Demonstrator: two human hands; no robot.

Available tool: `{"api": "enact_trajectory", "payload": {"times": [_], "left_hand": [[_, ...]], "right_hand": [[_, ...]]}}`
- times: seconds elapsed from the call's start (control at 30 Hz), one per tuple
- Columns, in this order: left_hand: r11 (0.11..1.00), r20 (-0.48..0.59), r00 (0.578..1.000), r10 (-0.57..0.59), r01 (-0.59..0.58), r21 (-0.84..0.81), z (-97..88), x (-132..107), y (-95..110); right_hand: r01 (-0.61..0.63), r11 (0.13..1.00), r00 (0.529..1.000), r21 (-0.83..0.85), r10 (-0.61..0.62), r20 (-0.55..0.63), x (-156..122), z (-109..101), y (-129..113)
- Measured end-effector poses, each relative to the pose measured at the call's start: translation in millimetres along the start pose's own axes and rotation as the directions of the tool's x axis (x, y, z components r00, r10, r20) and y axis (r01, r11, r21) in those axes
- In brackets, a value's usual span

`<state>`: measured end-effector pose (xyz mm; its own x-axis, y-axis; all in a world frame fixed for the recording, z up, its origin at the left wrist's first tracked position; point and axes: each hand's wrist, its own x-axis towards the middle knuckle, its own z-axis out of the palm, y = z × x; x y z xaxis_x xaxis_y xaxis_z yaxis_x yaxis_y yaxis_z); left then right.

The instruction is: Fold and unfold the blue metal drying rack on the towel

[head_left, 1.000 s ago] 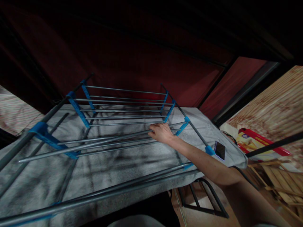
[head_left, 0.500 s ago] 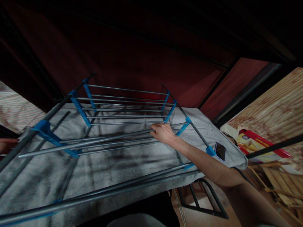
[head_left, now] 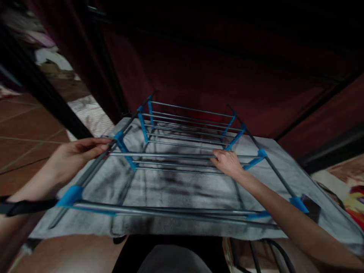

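Note:
A rack of grey metal tubes with blue plastic brackets lies across a grey cloth (head_left: 176, 191). My right hand (head_left: 229, 163) is closed around a metal tube (head_left: 170, 155) that crosses the rack's middle. That tube's left end sits just outside the middle left blue bracket (head_left: 125, 153). My left hand (head_left: 76, 155) pinches the rack's left side tube (head_left: 92, 172) with thumb and fingers, close to this bracket. Nearer to me, more tubes run to a front left blue bracket (head_left: 71, 195). Some of the left fingers are hidden.
A dark red panel (head_left: 199, 68) stands right behind the rack. A dark phone (head_left: 313, 208) lies on the cloth by the front right bracket. Striped fabric (head_left: 91, 113) is at the left, and a black metal frame (head_left: 253, 254) is below the front edge.
My view has swung left. My left hand has come in from the left edge to the side tube. The held tube's left end has moved back to the middle left bracket.

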<state>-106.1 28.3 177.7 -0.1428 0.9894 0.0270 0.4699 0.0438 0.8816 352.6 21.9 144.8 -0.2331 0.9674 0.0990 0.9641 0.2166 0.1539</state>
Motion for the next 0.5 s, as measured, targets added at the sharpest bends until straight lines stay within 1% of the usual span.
{"api": "enact_trajectory", "payload": {"times": [0.1,0.2,0.37,0.5], "left_hand": [[0.983,0.098,0.995,0.007,0.011,-0.182,-2.6,4,-5],[0.961,0.143,0.990,0.006,0.034,-0.275,0.6,11,-5],[0.956,0.204,0.977,0.065,-0.003,-0.293,1.8,14,2],[0.970,0.145,0.982,0.117,-0.082,-0.230,3.1,17,6]], "right_hand": [[0.018,1.000,1.000,-0.016,-0.018,-0.014,2,6,3],[0.022,1.000,0.999,-0.017,-0.022,-0.032,4,8,7],[-0.006,1.000,0.999,-0.029,0.005,-0.049,8,7,11],[-0.006,0.998,1.000,-0.057,0.005,-0.021,13,11,11]]}}
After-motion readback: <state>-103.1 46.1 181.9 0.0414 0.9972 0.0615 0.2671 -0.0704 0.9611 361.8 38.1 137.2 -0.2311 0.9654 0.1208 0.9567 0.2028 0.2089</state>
